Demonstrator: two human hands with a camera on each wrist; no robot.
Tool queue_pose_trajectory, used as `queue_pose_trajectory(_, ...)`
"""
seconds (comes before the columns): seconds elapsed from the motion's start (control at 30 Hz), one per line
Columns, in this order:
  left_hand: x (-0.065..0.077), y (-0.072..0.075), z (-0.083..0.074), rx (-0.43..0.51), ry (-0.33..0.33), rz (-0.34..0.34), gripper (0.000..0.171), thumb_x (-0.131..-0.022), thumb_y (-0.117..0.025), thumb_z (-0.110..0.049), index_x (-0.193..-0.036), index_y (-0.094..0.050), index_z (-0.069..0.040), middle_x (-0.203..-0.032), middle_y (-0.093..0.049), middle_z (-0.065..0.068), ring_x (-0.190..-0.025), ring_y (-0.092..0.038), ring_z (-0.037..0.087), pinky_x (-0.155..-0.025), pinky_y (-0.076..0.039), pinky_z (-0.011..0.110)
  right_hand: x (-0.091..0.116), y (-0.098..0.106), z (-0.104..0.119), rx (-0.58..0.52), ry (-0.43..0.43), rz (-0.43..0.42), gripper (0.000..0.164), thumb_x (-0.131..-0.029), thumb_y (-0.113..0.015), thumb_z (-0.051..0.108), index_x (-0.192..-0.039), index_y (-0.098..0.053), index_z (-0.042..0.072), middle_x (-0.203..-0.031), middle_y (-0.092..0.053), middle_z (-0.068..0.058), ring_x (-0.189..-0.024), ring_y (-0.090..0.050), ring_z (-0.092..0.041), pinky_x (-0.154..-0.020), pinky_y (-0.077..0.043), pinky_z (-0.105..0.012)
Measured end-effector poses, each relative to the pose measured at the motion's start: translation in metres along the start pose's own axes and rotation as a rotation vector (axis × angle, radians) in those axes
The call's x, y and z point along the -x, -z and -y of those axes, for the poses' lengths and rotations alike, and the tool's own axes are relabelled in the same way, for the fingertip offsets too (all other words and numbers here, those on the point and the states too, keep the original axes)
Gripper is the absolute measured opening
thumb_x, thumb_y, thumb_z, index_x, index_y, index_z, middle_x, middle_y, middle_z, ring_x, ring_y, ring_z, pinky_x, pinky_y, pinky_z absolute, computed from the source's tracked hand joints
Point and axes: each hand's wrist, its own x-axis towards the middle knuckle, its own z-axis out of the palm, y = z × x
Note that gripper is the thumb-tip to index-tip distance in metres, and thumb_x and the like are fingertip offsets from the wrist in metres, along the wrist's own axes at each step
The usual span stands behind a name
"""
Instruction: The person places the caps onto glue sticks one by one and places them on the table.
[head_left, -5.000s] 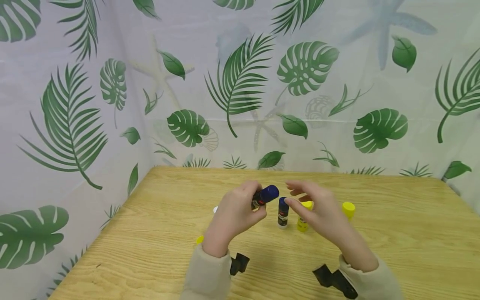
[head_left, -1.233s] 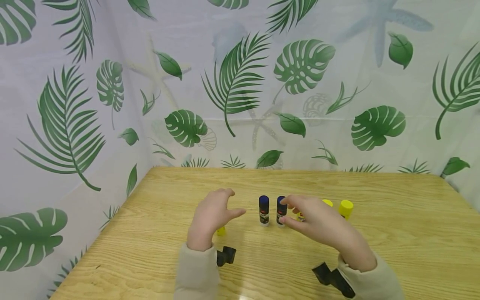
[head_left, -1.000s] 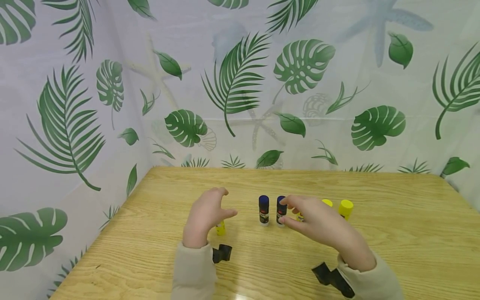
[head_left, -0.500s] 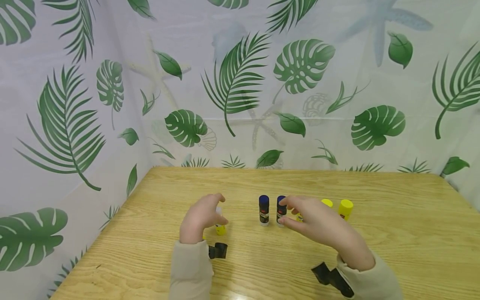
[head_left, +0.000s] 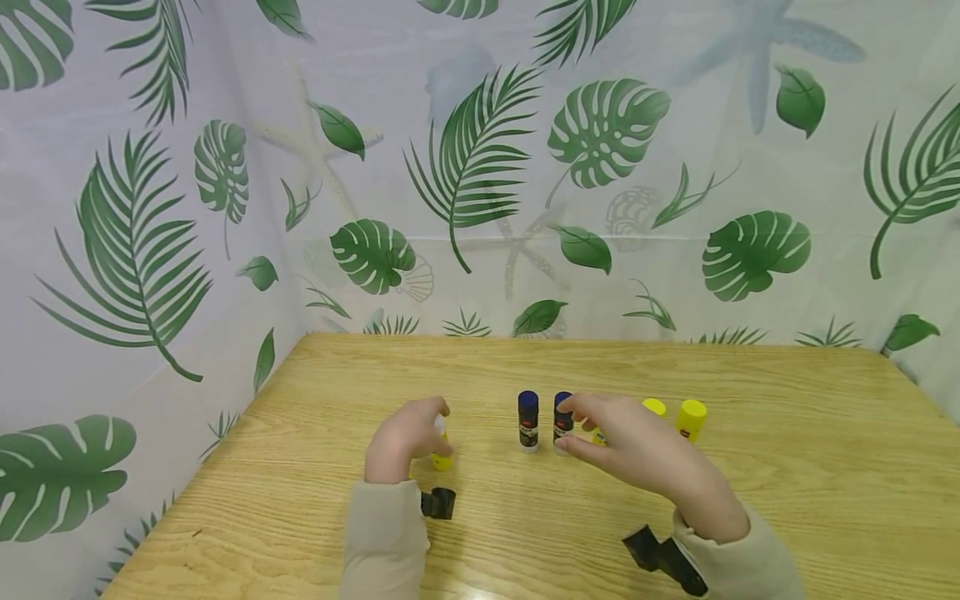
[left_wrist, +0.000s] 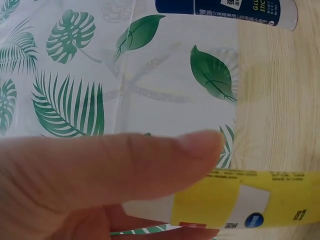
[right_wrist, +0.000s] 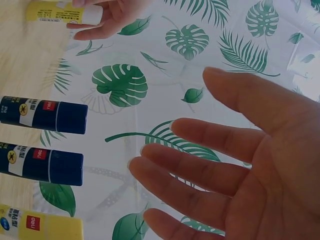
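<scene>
My left hand (head_left: 401, 437) holds an upright yellow glue stick with a white cap (head_left: 442, 460) between thumb and fingers. In the left wrist view the thumb lies along the front of this glue stick (left_wrist: 205, 205), with fingers behind it. My right hand (head_left: 637, 442) is held apart from the sticks in the right wrist view, fingers loosely spread and nothing in them. Two dark blue glue sticks stand upright between the hands: the left one (head_left: 528, 421) is in full view, the right one (head_left: 562, 425) partly covered by my right fingertips in the head view.
Yellow glue sticks stand behind and beside my right hand; one yellow cap (head_left: 692, 412) rises at the far right, another (head_left: 654, 407) just over the knuckles. Their lower parts are partly hidden. A leaf-patterned cloth (head_left: 480, 167) hangs behind the wooden table (head_left: 540, 533).
Earlier my left hand held a dark blue glue stick; it now stands beside the other blue one. That hand moved left and closed round the white-capped yellow stick. The right hand hardly moved lately.
</scene>
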Motion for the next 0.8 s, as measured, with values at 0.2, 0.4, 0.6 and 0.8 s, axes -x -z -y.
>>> queue_pose_trajectory(0.2, -0.0008, -0.0011, 0.001, -0.019, -0.022, -0.013, 0.043, -0.075, -0.069, -0.007, -0.114, -0.054, -0.004, -0.107, -0.056, 0.014, -0.086, -0.053, 0.026, -0.07, -0.044, 0.04, -0.0001, 0.001, 0.001, -0.004, -0.001, -0.017, 0.03, -0.085, -0.06, 0.026, -0.108, -0.058, 0.007, -0.103, -0.06, -0.004, -0.083, -0.058, -0.016, -0.069, -0.048, -0.031)
queue_pose_trajectory(0.4, -0.0015, -0.0021, 0.0018, -0.014, -0.025, -0.006, 0.035, -0.078, -0.061, 0.004, -0.112, -0.055, -0.004, -0.106, -0.057, 0.013, -0.079, -0.05, 0.023, -0.064, -0.042, 0.037, 0.0, 0.001, 0.0009, -0.008, 0.006, -0.023, 0.028, -0.084, -0.06, 0.023, -0.107, -0.058, 0.007, -0.103, -0.06, -0.004, -0.082, -0.058, -0.016, -0.069, -0.048, -0.031)
queue_pose_trajectory(0.6, -0.0027, -0.0028, 0.0038, -0.014, -0.037, -0.012, 0.033, -0.078, -0.06, 0.006, -0.109, -0.057, -0.004, -0.105, -0.057, 0.013, -0.08, -0.051, 0.023, -0.066, -0.043, 0.037, 0.0001, 0.0014, 0.0014, -0.01, 0.007, -0.023, 0.028, -0.084, -0.06, 0.023, -0.107, -0.058, 0.007, -0.103, -0.06, -0.004, -0.082, -0.058, -0.015, -0.069, -0.048, -0.03)
queue_pose_trajectory(0.8, -0.0017, 0.0, 0.0033, -0.018, -0.059, -0.054, 0.029, -0.079, -0.058, 0.006, -0.106, -0.056, -0.003, -0.101, -0.058, 0.013, -0.08, -0.052, 0.024, -0.067, -0.044, 0.037, 0.0002, 0.0029, 0.0019, -0.017, 0.008, -0.024, 0.028, -0.085, -0.06, 0.025, -0.107, -0.058, 0.007, -0.103, -0.06, -0.004, -0.082, -0.058, -0.015, -0.069, -0.048, -0.031)
